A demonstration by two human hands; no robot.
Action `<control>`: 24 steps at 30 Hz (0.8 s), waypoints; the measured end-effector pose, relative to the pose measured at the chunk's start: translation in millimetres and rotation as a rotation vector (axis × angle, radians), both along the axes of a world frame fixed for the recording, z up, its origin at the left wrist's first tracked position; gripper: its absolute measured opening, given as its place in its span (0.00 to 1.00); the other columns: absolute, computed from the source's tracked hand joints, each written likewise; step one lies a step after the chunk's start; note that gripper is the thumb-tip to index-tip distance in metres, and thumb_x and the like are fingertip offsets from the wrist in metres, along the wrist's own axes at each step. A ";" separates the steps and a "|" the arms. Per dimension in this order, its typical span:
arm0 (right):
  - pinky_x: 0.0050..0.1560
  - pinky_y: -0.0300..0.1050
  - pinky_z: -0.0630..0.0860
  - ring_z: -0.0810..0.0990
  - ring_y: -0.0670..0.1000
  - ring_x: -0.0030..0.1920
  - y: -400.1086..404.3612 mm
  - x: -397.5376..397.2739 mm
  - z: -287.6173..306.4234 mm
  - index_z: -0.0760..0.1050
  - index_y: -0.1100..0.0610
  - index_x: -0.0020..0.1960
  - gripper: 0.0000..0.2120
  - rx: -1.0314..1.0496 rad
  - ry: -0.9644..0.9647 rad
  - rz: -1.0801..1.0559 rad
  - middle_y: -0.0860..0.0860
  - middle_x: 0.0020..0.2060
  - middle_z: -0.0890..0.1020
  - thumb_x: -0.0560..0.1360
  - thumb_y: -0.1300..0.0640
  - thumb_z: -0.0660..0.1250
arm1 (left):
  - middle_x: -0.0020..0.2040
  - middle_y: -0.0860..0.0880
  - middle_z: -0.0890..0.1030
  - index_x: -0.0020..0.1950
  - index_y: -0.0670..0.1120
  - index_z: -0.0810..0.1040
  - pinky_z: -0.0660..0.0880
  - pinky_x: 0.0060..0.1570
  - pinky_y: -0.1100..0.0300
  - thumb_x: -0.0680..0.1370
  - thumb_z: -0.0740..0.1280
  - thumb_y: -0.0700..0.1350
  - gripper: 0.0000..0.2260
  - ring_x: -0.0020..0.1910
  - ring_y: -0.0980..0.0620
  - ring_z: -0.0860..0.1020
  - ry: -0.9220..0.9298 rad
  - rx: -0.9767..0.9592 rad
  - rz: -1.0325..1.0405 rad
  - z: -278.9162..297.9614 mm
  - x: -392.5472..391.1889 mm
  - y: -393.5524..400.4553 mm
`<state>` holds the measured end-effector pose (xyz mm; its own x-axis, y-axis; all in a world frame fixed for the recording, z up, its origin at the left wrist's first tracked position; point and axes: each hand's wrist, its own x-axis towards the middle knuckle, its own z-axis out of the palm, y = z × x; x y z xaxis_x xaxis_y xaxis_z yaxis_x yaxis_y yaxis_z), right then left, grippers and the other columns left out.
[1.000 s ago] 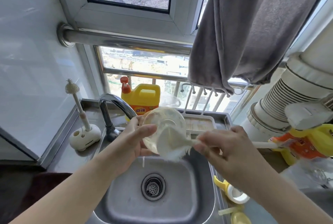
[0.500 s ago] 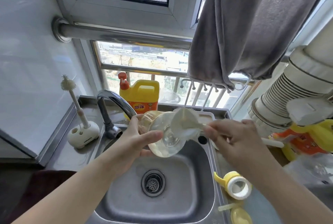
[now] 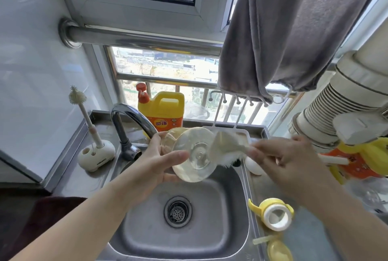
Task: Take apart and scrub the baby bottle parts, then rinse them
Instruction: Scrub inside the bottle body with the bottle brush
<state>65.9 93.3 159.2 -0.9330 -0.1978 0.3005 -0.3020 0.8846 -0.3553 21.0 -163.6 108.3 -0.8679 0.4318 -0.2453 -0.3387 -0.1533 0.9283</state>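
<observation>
above the steel sink (image 3: 228, 239), left hand (image 3: 153, 168) grips the bottle (image 3: 192, 155); right hand (image 3: 287, 162) grips the brush (image 3: 227, 148).

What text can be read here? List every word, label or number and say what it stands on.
"奇强": white characters on the red label of the yellow detergent jug behind the faucet.
Smaller print above and beside those characters: too small to read.
Dark lettering on the white brush stand: too blurred to read.
Print on the orange and yellow pack at right: too blurred and partly hidden.
</observation>
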 end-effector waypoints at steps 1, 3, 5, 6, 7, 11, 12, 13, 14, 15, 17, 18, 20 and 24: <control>0.53 0.37 0.60 0.75 0.39 0.38 -3.4 -2.9 1.3 0.78 0.43 0.44 0.20 -0.014 0.014 0.003 0.41 0.30 0.78 0.74 0.34 0.52 | 0.59 0.43 0.78 0.66 0.52 0.64 0.81 0.42 0.50 0.42 0.83 0.59 0.55 0.52 0.44 0.82 -0.004 0.021 0.002 0.5 0.1 1.7; 0.55 0.35 0.58 0.74 0.41 0.38 -13.1 -1.7 -2.3 0.77 0.44 0.44 0.22 0.010 -0.023 0.079 0.42 0.31 0.77 0.74 0.32 0.50 | 0.60 0.42 0.78 0.67 0.53 0.63 0.81 0.43 0.48 0.43 0.83 0.58 0.56 0.53 0.42 0.81 0.014 0.032 -0.002 1.5 -0.7 2.5; 0.55 0.35 0.58 0.75 0.39 0.39 -11.1 7.4 -5.9 0.77 0.43 0.44 0.25 0.046 -0.071 0.125 0.41 0.31 0.77 0.73 0.30 0.48 | 0.60 0.41 0.78 0.69 0.54 0.61 0.78 0.52 0.42 0.43 0.84 0.57 0.58 0.55 0.41 0.81 0.044 0.001 -0.012 1.8 -1.0 -0.7; 0.56 0.34 0.57 0.75 0.39 0.39 -5.1 9.4 -4.6 0.77 0.43 0.44 0.26 0.045 -0.072 0.102 0.40 0.31 0.77 0.72 0.29 0.47 | 0.60 0.40 0.77 0.69 0.54 0.61 0.77 0.54 0.41 0.43 0.84 0.57 0.59 0.55 0.41 0.80 0.050 -0.014 -0.013 1.7 -1.1 -2.5; 0.56 0.32 0.56 0.76 0.39 0.39 1.0 8.2 -1.4 0.78 0.43 0.43 0.26 0.028 -0.052 0.059 0.40 0.31 0.78 0.72 0.29 0.47 | 0.60 0.40 0.77 0.69 0.55 0.61 0.76 0.55 0.41 0.42 0.84 0.56 0.59 0.55 0.41 0.81 0.054 -0.025 -0.012 1.6 -1.5 -3.5; 0.57 0.31 0.55 0.76 0.40 0.38 -5.2 -3.0 6.5 0.77 0.42 0.44 0.20 -0.017 0.000 0.048 0.40 0.32 0.79 0.73 0.32 0.51 | 0.60 0.41 0.78 0.69 0.55 0.63 0.76 0.55 0.41 0.42 0.84 0.56 0.57 0.56 0.41 0.80 0.079 -0.023 -0.002 3.6 -5.9 -3.6; 0.57 0.32 0.55 0.75 0.40 0.38 -8.8 -1.1 5.0 0.77 0.41 0.44 0.20 0.009 -0.024 0.085 0.40 0.31 0.77 0.73 0.32 0.51 | 0.60 0.42 0.79 0.69 0.56 0.63 0.75 0.56 0.41 0.43 0.84 0.57 0.57 0.56 0.41 0.80 0.093 -0.026 -0.011 4.8 -6.9 -4.9; 0.57 0.33 0.55 0.75 0.41 0.39 -9.1 2.6 3.8 0.77 0.40 0.44 0.21 0.036 -0.056 0.112 0.40 0.30 0.75 0.72 0.31 0.49 | 0.60 0.43 0.79 0.69 0.56 0.63 0.75 0.57 0.40 0.44 0.84 0.58 0.56 0.57 0.42 0.80 0.110 -0.034 -0.024 6.0 -7.1 -6.5; 0.57 0.33 0.55 0.75 0.41 0.39 -6.6 6.4 4.5 0.76 0.40 0.44 0.23 0.050 -0.075 0.113 0.40 0.30 0.75 0.72 0.29 0.48 | 0.60 0.43 0.79 0.69 0.56 0.63 0.75 0.58 0.40 0.45 0.83 0.58 0.55 0.57 0.42 0.80 0.121 -0.041 -0.036 6.5 -6.8 -8.0; 0.57 0.33 0.56 0.76 0.41 0.39 -2.0 7.5 6.9 0.76 0.40 0.43 0.24 0.039 -0.068 0.087 0.40 0.30 0.76 0.72 0.29 0.48 | 0.61 0.43 0.78 0.68 0.56 0.62 0.74 0.58 0.40 0.46 0.83 0.59 0.55 0.57 0.42 0.80 0.123 -0.045 -0.044 6.5 -5.9 -8.9; 0.56 0.34 0.57 0.77 0.40 0.38 3.7 2.8 14.1 0.78 0.42 0.43 0.21 -0.042 -0.008 0.027 0.39 0.33 0.79 0.72 0.31 0.52 | 0.61 0.42 0.78 0.69 0.56 0.62 0.74 0.59 0.41 0.47 0.83 0.59 0.54 0.58 0.41 0.79 0.119 -0.039 -0.053 5.1 -4.4 -7.8; 0.56 0.34 0.58 0.77 0.40 0.37 2.1 -0.5 16.5 0.79 0.42 0.43 0.19 -0.079 0.005 0.028 0.37 0.35 0.80 0.72 0.33 0.54 | 0.61 0.42 0.78 0.69 0.55 0.62 0.74 0.59 0.41 0.48 0.83 0.59 0.54 0.58 0.41 0.79 0.119 -0.027 -0.060 4.6 -3.8 -6.4; 0.56 0.37 0.59 0.76 0.40 0.36 -7.9 -1.0 15.6 0.79 0.43 0.44 0.18 -0.054 -0.040 0.098 0.38 0.35 0.79 0.73 0.34 0.54 | 0.62 0.42 0.78 0.70 0.55 0.62 0.75 0.58 0.41 0.49 0.83 0.59 0.53 0.59 0.40 0.78 0.125 0.001 -0.069 4.7 -3.4 -5.1; 0.54 0.34 0.57 0.77 0.41 0.39 -2.3 11.6 14.3 0.77 0.40 0.44 0.22 0.035 -0.118 0.097 0.40 0.35 0.80 0.71 0.29 0.50 | 0.62 0.42 0.78 0.69 0.55 0.62 0.77 0.56 0.49 0.48 0.83 0.56 0.53 0.57 0.41 0.80 0.167 -0.017 -0.077 7.7 -4.4 -9.8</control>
